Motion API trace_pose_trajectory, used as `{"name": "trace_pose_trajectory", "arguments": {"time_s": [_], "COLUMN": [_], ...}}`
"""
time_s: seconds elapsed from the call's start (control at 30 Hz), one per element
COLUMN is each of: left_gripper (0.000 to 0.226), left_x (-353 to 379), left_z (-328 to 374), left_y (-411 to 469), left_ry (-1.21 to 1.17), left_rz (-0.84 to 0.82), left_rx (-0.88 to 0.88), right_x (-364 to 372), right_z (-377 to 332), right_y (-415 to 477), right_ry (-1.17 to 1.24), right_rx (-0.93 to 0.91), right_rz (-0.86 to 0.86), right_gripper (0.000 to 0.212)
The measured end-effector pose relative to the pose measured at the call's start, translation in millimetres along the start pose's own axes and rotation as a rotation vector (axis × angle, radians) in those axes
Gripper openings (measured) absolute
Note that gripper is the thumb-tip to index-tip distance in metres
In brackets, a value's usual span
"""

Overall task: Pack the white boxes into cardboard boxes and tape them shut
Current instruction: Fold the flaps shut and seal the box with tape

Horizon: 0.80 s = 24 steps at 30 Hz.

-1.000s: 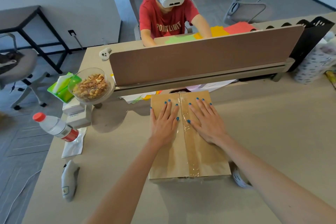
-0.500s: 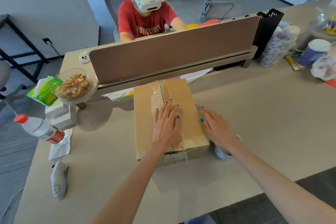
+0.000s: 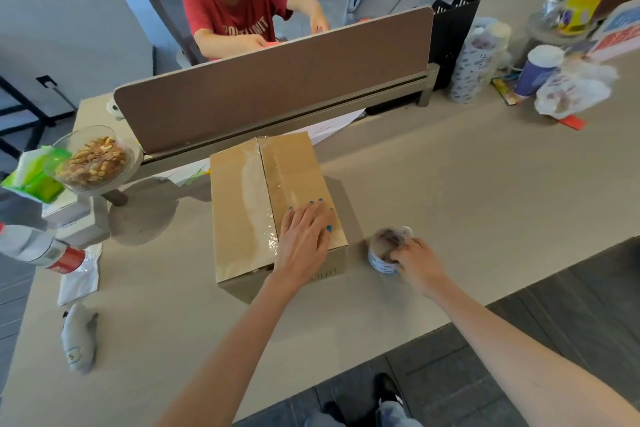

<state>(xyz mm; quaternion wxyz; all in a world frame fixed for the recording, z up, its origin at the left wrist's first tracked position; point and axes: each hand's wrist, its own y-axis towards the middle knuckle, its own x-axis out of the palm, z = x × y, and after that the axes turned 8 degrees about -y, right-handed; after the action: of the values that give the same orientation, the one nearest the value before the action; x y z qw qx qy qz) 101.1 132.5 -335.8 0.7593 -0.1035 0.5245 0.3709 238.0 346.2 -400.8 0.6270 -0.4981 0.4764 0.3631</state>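
The cardboard box (image 3: 270, 204) lay flat on the table (image 3: 467, 191), straight ahead of me. Its long axis ran from my side away to the foot of the divider panel (image 3: 277, 80). It sat slightly turned, so its near left corner was closer to me than its near right one. Its flaps were down. A strip of clear tape (image 3: 258, 184) ran along the centre seam, end to end along the long axis.

My left hand (image 3: 304, 239) rested palm down on the box top, near the right corner closest to me. Its fingers were straight and spread, pointing away along the box, and it grasped nothing.

My right hand (image 3: 415, 262) was on the tape roll (image 3: 382, 251), fingers curled over its near side and gripping it. Blur hid the fingertips. The roll stood on the table just beside the box's near right corner, not touching it.

The far end of the box lay close to the divider's foot, with loose papers (image 3: 332, 126) just beyond it. A band of tabletop separated the box from the near table edge. To the right, bare tabletop stretched well past the roll to a clutter of cups and bags (image 3: 554, 80) at the far right. To the left, bare surface ran to a lying bottle (image 3: 38, 248), with a bowl of nuts (image 3: 93, 159) raised above it.
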Motion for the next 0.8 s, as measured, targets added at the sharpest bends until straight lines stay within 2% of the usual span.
{"name": "trace_pose_trajectory", "arguments": {"time_s": [0.2, 0.37, 0.47, 0.63, 0.67, 0.77, 0.8], "left_gripper": [0.035, 0.04, 0.044, 0.045, 0.042, 0.026, 0.02], "left_x": [4, -7, -23, -65, -70, -83, -87], "left_z": [17, 34, 42, 45, 42, 30, 27], "left_y": [13, 39, 62, 88, 91, 97, 97], "left_ry": [-0.065, -0.244, -0.375, -0.52, -0.533, -0.545, -0.544], "left_rz": [-0.037, -0.096, -0.109, -0.088, -0.094, -0.111, -0.102], "left_rx": [-0.014, -0.097, -0.118, -0.106, -0.109, -0.178, -0.209], "right_x": [-37, -107, -147, -200, -209, -228, -232], "right_z": [8, 12, 10, 7, 5, -1, -3], "right_y": [12, 32, 38, 47, 49, 61, 67], "right_ry": [0.149, 0.569, 0.812, 0.939, 0.947, 0.931, 0.915], "right_rx": [0.014, -0.015, -0.077, -0.216, -0.248, -0.337, -0.366], "right_rz": [0.141, 0.202, 0.167, 0.071, 0.045, -0.013, -0.02], "right_gripper": [0.039, 0.042, 0.03, 0.024, 0.024, 0.043, 0.041]}}
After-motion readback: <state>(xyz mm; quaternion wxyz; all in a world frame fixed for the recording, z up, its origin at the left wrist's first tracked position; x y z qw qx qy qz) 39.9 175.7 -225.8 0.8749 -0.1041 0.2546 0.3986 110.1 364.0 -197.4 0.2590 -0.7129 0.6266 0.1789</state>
